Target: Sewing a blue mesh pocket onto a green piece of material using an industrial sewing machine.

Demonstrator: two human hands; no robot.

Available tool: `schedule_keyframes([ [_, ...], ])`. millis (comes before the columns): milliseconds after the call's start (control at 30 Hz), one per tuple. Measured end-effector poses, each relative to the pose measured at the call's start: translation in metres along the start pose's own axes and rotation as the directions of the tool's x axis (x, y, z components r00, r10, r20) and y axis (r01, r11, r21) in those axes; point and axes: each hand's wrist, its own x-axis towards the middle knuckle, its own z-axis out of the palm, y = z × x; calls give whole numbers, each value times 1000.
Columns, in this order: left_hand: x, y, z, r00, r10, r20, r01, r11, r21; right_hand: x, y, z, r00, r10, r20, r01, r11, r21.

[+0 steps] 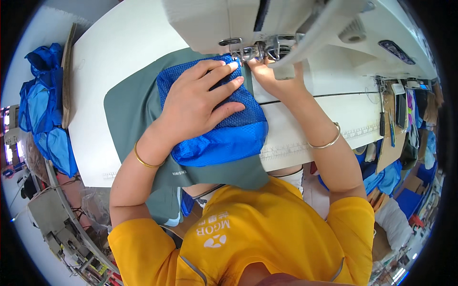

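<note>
My left hand (195, 97) lies spread and open on a blue mesh piece (238, 107), its fingertips close to the needle area of a white sewing machine (205, 24). Smooth blue fabric (224, 143) joins the mesh along its near side. Both lie on a larger dark green sheet of material (129, 105), which hangs over the table's near edge. My right hand (281, 81) is just right of the needle area, one finger stretched toward the blue mesh's edge. The machine head hides its other fingertips, so its grip cannot be made out.
The white table (109, 52) has a ruler strip (296, 148) along its near edge. Blue fabric pieces (43, 100) hang beside a board at the left. Right of the table, a dark-handled tool (381, 119) and cardboard (392, 150) stand near more blue fabric (384, 178).
</note>
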Motion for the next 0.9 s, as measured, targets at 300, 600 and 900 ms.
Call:
schedule_keyframes([
  [300,0,3,-13,943,319,95,-318,948,-31,-35,-33,-66,987,-144,68,145,989,-15],
  [600,-9,31,-5,953,301,47,-275,917,-289,-44,-29,-65,983,-177,47,179,983,-40],
  [900,-6,23,-12,974,211,-84,-223,812,-540,-58,-64,-99,945,88,316,-227,871,436],
])
